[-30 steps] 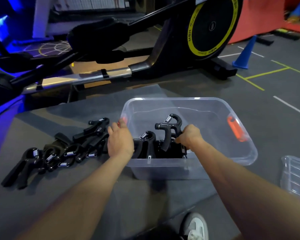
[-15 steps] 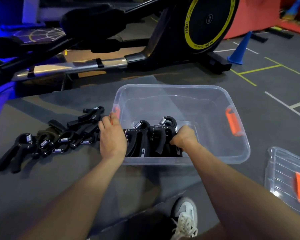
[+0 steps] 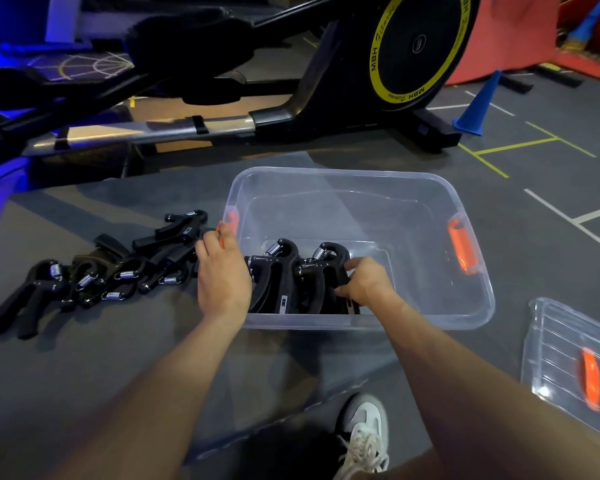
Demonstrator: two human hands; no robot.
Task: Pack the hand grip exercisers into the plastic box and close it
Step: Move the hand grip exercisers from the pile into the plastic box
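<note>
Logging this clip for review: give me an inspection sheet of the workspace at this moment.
Surface: dark grey mat.
Job's things: clear plastic box open, two grip exercisers upright at its near wall; loose pile of exercisers left of it; lid lying off to the right.
Clutter: nothing seen.
Grippers: left hand at the box's left wall; right hand holds the right-hand exerciser inside.
Cables: nothing seen.
Surroundings: exercise machine, blue cone, white shoe.

Right hand (image 3: pixel 364 284) grips an exerciser (image 3: pixel 326 271) inside the plastic box (image 3: pixel 465 306); left hand (image 3: pixel 222 275) rests at its rim.
</note>
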